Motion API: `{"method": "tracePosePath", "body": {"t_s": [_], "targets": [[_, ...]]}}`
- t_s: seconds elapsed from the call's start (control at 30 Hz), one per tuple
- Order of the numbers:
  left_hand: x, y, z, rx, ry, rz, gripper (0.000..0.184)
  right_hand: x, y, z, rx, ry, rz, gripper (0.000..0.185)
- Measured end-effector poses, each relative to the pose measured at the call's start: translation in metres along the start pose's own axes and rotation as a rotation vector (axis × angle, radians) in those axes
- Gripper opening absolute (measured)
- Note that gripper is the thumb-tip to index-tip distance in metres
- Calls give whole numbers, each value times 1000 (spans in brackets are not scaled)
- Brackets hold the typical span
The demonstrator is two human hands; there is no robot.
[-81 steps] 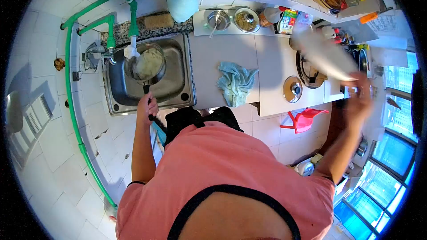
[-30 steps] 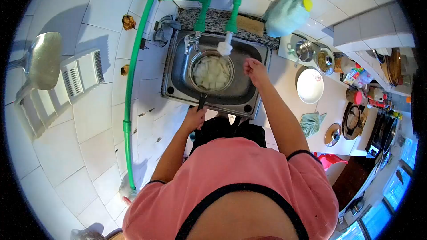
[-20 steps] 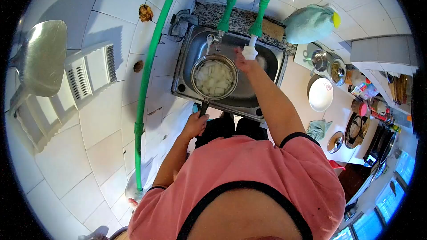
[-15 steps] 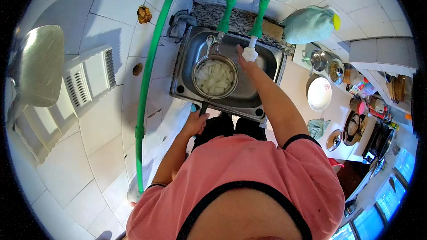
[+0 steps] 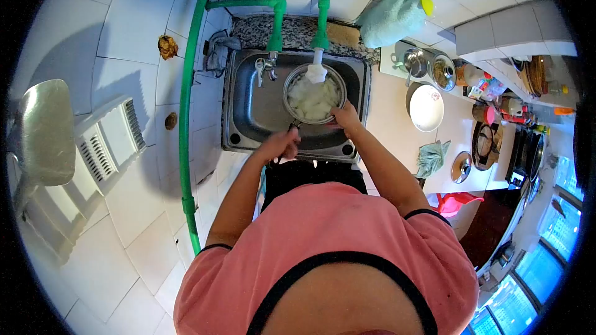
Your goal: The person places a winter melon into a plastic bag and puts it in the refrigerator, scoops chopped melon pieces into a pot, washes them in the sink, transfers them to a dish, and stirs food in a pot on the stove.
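Note:
A round metal saucepan [image 5: 287, 103] is held level over the sink, full of pale, whitish cut pieces [image 5: 313, 102] in cloudy liquid. Its dark handle points toward me, and my left hand [image 5: 282, 145] is closed around it. At the pan's near right rim, my right hand [image 5: 345, 118] grips the edge with its fingers. Directly above the pan hangs a white tap [image 5: 316, 73] on a green pipe. The pieces beneath it look blurred and whiter on the left. Farther left is a small metal tap [image 5: 267, 68].
The steel sink [image 5: 365, 90] sits against a tiled wall, with a green pipe [image 5: 189, 118] running down its left. On the right counter are a white bowl [image 5: 426, 108], a crumpled cloth [image 5: 433, 159] and a lid [image 5: 460, 167]. A dish rack [image 5: 112, 139] hangs left.
The saucepan has moved from below the small metal tap to below the white tap. My right hand has left the white tap and taken the pan's rim. My left hand stays on the handle.

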State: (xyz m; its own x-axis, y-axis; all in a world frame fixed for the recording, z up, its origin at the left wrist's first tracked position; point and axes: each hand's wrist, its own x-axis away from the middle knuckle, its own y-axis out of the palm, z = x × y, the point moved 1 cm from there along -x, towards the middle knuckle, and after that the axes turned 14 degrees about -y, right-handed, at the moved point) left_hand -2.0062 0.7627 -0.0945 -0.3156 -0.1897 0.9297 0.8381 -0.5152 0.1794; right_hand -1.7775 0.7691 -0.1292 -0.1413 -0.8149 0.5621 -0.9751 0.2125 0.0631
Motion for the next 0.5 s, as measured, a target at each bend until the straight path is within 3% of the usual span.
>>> {"method": "tracePosePath", "body": {"t_s": [0.03,0.07,0.2,0.27,0.4,0.47,0.5], "targets": [[-8,1,9,230,-75,-55,47,3,-2,0,-2,-34,31,40],[-20,0,19,223,-73,-53,47,3,-3,0,-4,-70,61,40],[-41,9,45,58,-124,-111,45,7,-6,14,32,-141,140,41],[-51,14,43,-64,-153,-146,40,8,-11,20,112,-365,159,40],[-59,16,31,17,-127,-90,33,15,-19,7,183,-187,30,44],[-45,22,31,51,-106,-48,32,19,-13,-1,1181,-891,502,48],[-37,24,32,-18,-86,17,32,15,-13,-7,1180,-890,502,48]]}}
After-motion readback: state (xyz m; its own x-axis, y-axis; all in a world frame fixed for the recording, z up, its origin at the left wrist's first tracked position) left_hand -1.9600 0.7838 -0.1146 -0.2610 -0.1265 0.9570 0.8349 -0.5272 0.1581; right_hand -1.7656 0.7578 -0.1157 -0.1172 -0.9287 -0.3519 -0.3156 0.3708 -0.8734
